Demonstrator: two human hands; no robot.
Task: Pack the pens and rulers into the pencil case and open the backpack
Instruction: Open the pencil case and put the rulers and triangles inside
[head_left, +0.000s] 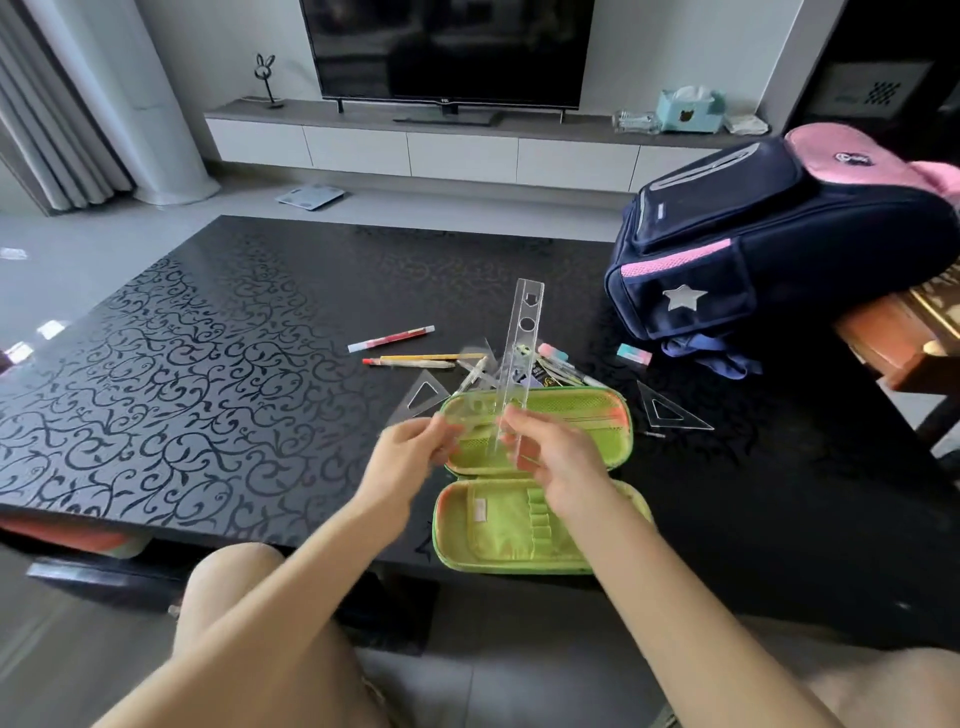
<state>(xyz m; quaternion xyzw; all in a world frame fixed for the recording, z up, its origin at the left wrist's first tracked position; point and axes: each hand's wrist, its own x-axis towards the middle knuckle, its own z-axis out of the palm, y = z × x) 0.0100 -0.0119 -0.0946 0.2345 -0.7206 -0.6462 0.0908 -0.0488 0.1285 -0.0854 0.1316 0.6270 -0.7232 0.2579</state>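
A green pencil case (576, 415) lies open at the table's near edge, both halves showing. My right hand (550, 457) pinches the lower end of a clear straight ruler (522, 343), which stands tilted above the case. My left hand (410, 457) hovers at the case's left rim, its fingers blurred around a faint clear piece; whether it grips it I cannot tell. Several pens (415, 359) and a pink pen (389, 339) lie behind the case. Clear set squares lie at the left (418, 397) and right (670, 410). A navy and pink backpack (769, 244) lies zipped at the right.
The black patterned table (197, 353) stretches to the left. A small eraser (634, 355) lies near the backpack straps. A wooden chair (904, 338) stands under the backpack at the right. A TV (447, 47) and its cabinet stand beyond the table.
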